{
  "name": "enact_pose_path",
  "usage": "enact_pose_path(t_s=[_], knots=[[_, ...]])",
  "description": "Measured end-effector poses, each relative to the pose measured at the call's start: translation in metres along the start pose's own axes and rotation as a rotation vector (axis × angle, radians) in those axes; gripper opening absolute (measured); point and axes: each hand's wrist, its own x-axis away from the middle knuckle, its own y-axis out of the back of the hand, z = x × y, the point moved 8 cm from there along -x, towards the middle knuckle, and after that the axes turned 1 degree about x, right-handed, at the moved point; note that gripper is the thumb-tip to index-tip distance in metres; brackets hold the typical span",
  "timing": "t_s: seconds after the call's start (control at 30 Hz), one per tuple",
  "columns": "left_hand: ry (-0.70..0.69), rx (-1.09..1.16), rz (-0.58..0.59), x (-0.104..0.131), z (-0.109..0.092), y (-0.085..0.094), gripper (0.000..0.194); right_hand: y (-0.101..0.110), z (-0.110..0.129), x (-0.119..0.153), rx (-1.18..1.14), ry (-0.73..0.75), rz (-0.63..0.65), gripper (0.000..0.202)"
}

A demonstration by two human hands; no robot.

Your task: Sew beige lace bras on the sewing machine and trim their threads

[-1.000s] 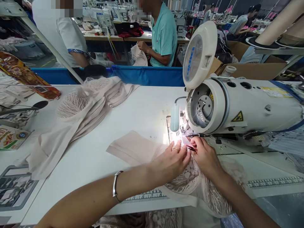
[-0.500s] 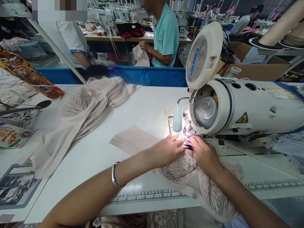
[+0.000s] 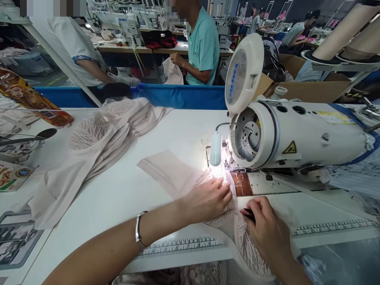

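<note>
My left hand point(image 3: 206, 202) rests on a pale pink lace garment point(image 3: 247, 243) just in front of the sewing machine's point(image 3: 305, 136) needle area, fingers curled and pinching the fabric. Lower right, my right hand point(image 3: 268, 231) is closed around small black thread snips point(image 3: 248, 215), held above the lace and apart from the needle. Their blades are partly hidden by my fingers. A small lamp point(image 3: 215, 148) lights the fabric beside the needle, whose details are lost in glare. Part of the garment hangs over the table's front edge, and a flat sheer panel point(image 3: 168, 170) spreads left.
More pale garments point(image 3: 103, 146) lie heaped on the left of the white table point(image 3: 118, 206). A bottle point(image 3: 32, 99) with an orange-brown label leans behind them. A printed ruler point(image 3: 184, 246) runs along the front edge. Beyond a blue cloth barrier point(image 3: 181, 96), a person in a teal shirt point(image 3: 204, 47) handles fabric.
My right hand has drawn back from the needle area toward the lower right with the snips. My left hand stays on the lace. The view has shifted slightly.
</note>
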Motion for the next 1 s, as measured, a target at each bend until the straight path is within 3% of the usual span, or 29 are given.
enact_pose_path(t_s=[0.1,0.23,0.33,0.37,0.47,0.53,1.0], knots=[[0.041,0.005,0.000,0.002,0.004,0.001,0.039,0.002,0.006,0.001,-0.007,0.124,-0.117,0.039],[0.026,0.088,-0.011,0.001,0.009,-0.002,0.023,-0.003,-0.006,-0.026,-0.056,0.235,-0.142,0.038],[0.030,0.225,-0.036,0.000,0.015,-0.004,0.026,-0.011,-0.022,-0.048,-0.111,0.184,-0.032,0.013],[0.040,0.263,-0.039,0.000,0.017,-0.005,0.028,-0.015,-0.024,-0.053,-0.123,0.182,0.034,0.014],[0.050,0.307,-0.035,-0.001,0.019,-0.005,0.035,-0.027,-0.018,-0.059,-0.080,0.229,0.249,0.063],[0.042,0.297,-0.025,-0.001,0.018,-0.004,0.040,-0.031,-0.015,-0.061,-0.002,0.226,0.324,0.077],[0.054,0.261,-0.030,-0.001,0.022,-0.001,0.041,-0.040,-0.018,-0.071,0.029,0.175,0.340,0.071]])
